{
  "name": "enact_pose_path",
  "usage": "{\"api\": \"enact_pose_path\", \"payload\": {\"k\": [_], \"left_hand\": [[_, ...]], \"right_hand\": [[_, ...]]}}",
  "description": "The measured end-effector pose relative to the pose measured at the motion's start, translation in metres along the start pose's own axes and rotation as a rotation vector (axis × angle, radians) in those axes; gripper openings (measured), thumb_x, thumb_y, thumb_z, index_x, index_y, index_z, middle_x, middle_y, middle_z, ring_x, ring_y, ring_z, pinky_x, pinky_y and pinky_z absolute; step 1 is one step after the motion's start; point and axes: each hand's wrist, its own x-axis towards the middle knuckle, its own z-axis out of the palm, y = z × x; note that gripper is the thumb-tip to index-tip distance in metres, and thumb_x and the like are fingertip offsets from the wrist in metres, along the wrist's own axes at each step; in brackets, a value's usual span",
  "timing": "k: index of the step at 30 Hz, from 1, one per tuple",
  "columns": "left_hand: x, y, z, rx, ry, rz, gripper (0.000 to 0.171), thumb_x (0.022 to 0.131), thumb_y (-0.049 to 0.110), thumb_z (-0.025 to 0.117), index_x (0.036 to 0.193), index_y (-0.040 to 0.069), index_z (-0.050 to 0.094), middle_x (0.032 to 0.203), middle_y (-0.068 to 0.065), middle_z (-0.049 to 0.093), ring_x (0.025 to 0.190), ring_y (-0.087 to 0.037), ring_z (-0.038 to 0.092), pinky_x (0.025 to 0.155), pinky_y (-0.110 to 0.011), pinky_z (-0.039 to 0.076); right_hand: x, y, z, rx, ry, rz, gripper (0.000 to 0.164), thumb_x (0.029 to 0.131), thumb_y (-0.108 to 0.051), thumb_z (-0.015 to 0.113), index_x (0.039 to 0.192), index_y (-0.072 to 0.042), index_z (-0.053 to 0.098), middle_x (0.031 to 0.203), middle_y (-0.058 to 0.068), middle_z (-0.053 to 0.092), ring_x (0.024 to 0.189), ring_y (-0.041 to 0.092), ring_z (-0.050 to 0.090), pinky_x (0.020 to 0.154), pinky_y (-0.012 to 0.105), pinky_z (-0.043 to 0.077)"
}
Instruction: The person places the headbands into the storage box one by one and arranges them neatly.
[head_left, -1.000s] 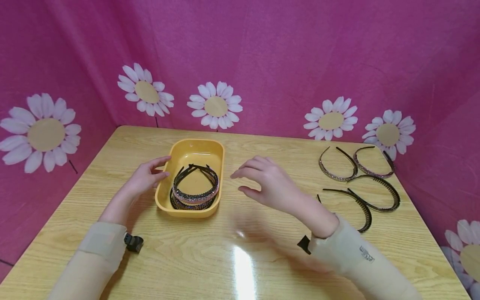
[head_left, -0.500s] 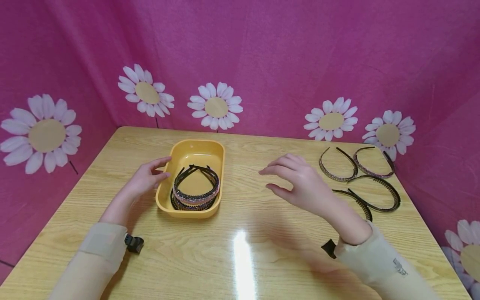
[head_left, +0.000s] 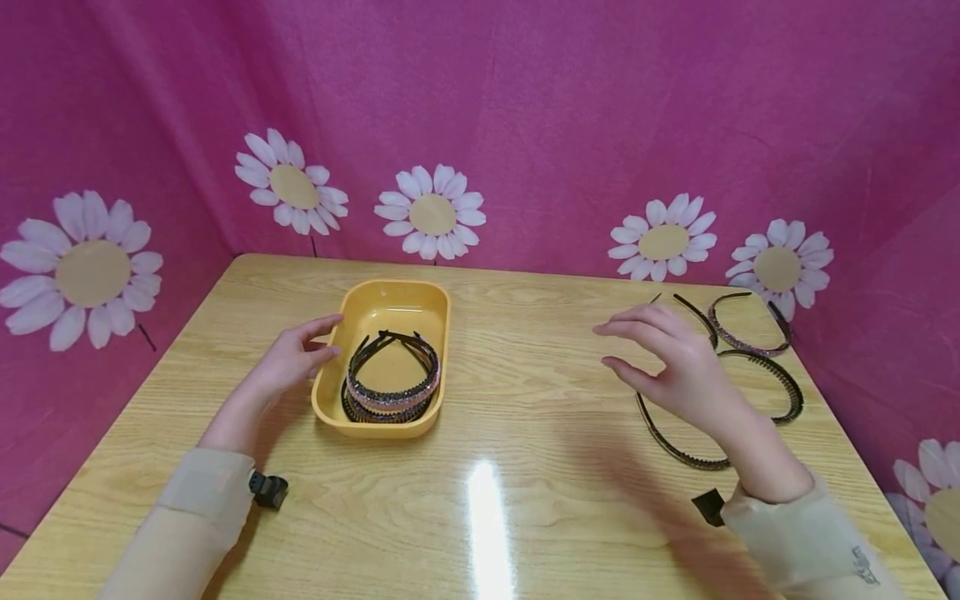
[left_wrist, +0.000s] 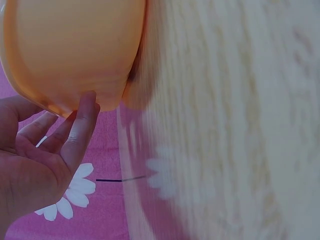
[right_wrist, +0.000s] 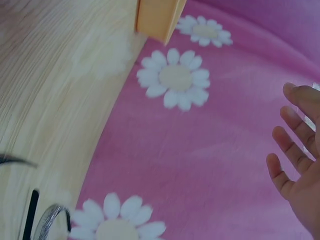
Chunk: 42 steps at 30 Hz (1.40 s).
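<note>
At the left, a yellow plastic tub (head_left: 375, 429) holds a small stack of dark, glittery and pinkish headbands (head_left: 392, 403). My left hand (head_left: 288, 358) holds the tub's left rim; in the left wrist view its fingers (left_wrist: 80, 132) lie against the outer wall. To the right, my right hand (head_left: 675, 367) hovers above the table, fingers apart and loosely bent, holding nothing. Under and beside it lie a front headband (head_left: 675, 452), a toothed black headband (head_left: 787, 387) and a glittery pink one (head_left: 750, 346). One more behind the hand is partly covered.
All this stands on a wood-grain table (head_left: 517, 433), with a bright light reflection near its front. A pink curtain (head_left: 540, 125) with white daisies rises behind the table and along both sides.
My right hand has moved right, away from the tub and over to the loose headbands. The left hand, the tub and the headband stack have stayed in place.
</note>
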Motion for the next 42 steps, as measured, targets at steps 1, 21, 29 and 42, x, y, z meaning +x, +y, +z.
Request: {"api": "enact_pose_path", "payload": {"k": [1,21,29,42], "left_hand": [[0.0,0.0,0.0,-0.003,-0.001,0.0,0.057,0.095,0.007,0.054,0.147,0.007,0.031,0.144,-0.024,0.037,0.089,-0.013,0.055,0.054,-0.022,0.047],[0.001,0.002,0.002,0.007,0.016,-0.023,0.057,0.095,0.007,0.053,0.148,0.008,0.03,0.146,-0.024,0.034,0.094,-0.021,0.054,0.054,-0.022,0.046],[0.003,0.006,0.004,0.013,0.022,-0.021,0.057,0.095,0.008,0.053,0.148,0.008,0.031,0.146,-0.023,0.034,0.089,-0.017,0.055,0.057,-0.023,0.047],[0.002,0.009,0.005,0.009,0.022,-0.015,0.057,0.095,0.007,0.053,0.148,0.008,0.031,0.145,-0.024,0.035,0.094,-0.02,0.055,0.056,-0.022,0.047]], "right_hand": [[-0.003,0.003,-0.002,-0.009,0.005,0.013,0.032,0.092,-0.031,0.059,0.105,-0.003,0.07,0.097,0.008,0.067,0.091,0.023,0.056,0.085,0.019,0.039],[-0.074,0.05,-0.032,-0.118,-0.031,0.273,0.046,0.075,-0.012,0.079,0.118,-0.005,0.065,0.113,0.014,0.064,0.11,0.018,0.053,0.1,0.008,0.031],[-0.095,0.073,-0.035,-0.179,-0.081,0.366,0.068,0.058,0.01,0.082,0.121,-0.007,0.063,0.115,0.014,0.063,0.112,0.017,0.051,0.099,0.004,0.026],[-0.115,0.104,-0.032,-0.207,-0.199,0.527,0.059,0.07,0.001,0.079,0.125,-0.007,0.06,0.12,0.016,0.06,0.106,0.033,0.053,0.084,0.032,0.042]]}}
